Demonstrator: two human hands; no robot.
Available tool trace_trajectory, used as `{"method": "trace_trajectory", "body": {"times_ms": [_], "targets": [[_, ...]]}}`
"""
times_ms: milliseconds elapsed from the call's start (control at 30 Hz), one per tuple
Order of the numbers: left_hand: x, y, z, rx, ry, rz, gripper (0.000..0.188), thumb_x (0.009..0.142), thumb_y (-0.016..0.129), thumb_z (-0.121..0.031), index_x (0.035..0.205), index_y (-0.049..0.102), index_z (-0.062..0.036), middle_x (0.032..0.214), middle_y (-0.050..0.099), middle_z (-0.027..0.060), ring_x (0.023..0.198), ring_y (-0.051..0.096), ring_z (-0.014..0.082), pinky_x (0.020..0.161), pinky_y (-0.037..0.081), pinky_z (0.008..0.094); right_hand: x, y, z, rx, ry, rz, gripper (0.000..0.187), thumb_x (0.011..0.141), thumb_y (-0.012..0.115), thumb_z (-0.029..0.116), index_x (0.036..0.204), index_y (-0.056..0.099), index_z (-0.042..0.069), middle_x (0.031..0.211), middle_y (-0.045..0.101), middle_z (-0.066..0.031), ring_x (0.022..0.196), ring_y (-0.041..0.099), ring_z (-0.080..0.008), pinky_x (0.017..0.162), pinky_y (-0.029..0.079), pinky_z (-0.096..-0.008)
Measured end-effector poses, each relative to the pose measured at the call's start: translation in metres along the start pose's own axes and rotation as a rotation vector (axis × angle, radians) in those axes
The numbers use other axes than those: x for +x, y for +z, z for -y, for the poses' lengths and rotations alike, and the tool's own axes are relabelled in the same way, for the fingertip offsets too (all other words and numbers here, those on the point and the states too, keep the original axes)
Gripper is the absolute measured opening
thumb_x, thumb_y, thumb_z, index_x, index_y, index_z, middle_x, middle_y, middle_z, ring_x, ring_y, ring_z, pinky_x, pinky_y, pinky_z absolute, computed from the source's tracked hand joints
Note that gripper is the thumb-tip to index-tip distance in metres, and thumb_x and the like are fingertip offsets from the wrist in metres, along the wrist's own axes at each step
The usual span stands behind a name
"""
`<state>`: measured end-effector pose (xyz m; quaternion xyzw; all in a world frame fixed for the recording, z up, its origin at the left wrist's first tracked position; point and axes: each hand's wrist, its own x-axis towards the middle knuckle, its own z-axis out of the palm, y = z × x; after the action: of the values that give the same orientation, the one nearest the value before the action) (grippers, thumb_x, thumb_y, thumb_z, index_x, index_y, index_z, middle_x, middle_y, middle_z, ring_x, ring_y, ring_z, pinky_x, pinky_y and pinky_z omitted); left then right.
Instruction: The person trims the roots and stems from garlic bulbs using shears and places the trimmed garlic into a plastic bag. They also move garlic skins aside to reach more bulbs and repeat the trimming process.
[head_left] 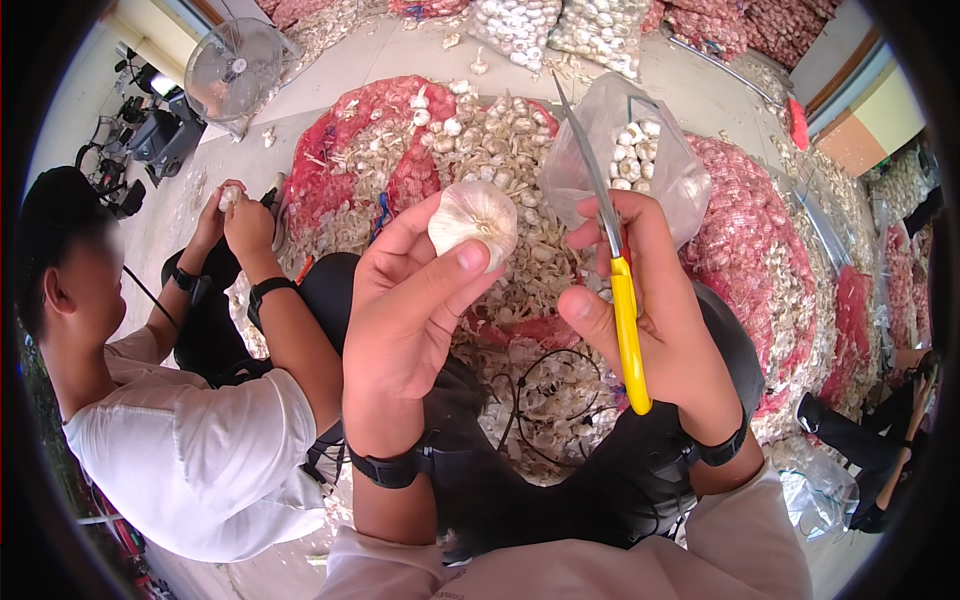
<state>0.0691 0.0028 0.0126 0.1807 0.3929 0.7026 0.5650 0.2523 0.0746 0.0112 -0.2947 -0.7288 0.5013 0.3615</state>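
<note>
Pinched between the thumb and fingers of my left hand (405, 300) is a whole garlic bulb (474, 222), pale with faint purple streaks. Beside it on the right, my right hand (655, 310) holds a pair of yellow-handled scissors (627, 330). Their long grey blades point up and away, and the handle lies across my palm. My right thumb is apart from the handle, while the fingers curl behind the tool and are partly hidden. The blades do not touch the bulb. Beyond the scissors stands a clear plastic bag (585, 165) with several white garlic bulbs (632, 155) in it.
Red mesh sacks (745, 255) and a heap of garlic and loose skins (500, 130) spread before my knees. A black cable (517, 400) lies between my legs. At left sits a co-worker (190, 440) holding a bulb. A fan (233, 68) stands at the far left.
</note>
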Motion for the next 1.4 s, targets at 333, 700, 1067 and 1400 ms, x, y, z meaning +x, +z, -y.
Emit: {"method": "trace_trajectory", "body": {"times_ms": [333,700,1067,1400], "targets": [[-0.002,-0.005,0.003,0.193,0.328,-0.04,0.045,0.081,0.064,0.013,0.123,0.052,0.0021,0.116,0.063,0.0164,0.104,0.065,0.023,0.092,0.055,0.0355,-0.008,0.009,-0.007,-0.511,-0.175,-0.026,0.063,0.065,0.086,0.024,0.117,0.057,0.005,0.093,0.052,-0.0146,0.077,0.055,-0.0286,0.065,0.047,-0.0373],[-0.002,0.001,0.004,0.436,0.548,-0.083,0.052,0.07,0.076,0.016,0.114,0.052,0.0024,0.112,0.063,0.0147,0.102,0.064,0.0192,0.085,0.057,0.0301,-0.011,0.006,-0.004,-0.524,-0.088,-0.049,0.061,0.067,0.086,0.023,0.117,0.058,0.003,0.089,0.053,-0.0128,0.066,0.055,-0.0235,0.057,0.047,-0.0328],[-0.003,0.003,0.009,0.532,0.617,-0.066,0.051,0.069,0.075,0.017,0.112,0.051,0.0037,0.113,0.062,0.0152,0.105,0.063,0.0214,0.085,0.058,0.0314,-0.019,0.013,-0.014,-0.236,0.031,0.007,0.058,0.072,0.084,0.024,0.116,0.056,-0.001,0.089,0.056,-0.0133,0.069,0.058,-0.0229,0.058,0.048,-0.0305],[-0.004,0.005,0.008,0.522,0.552,-0.052,0.043,0.075,0.071,0.016,0.112,0.053,0.0057,0.114,0.063,0.0184,0.107,0.063,0.0222,0.089,0.057,0.034,-0.02,0.019,-0.019,-0.187,-0.027,-0.018,0.055,0.074,0.084,0.022,0.115,0.057,-0.001,0.075,0.055,-0.0078,0.057,0.053,-0.0169,0.053,0.045,-0.0278]]}}
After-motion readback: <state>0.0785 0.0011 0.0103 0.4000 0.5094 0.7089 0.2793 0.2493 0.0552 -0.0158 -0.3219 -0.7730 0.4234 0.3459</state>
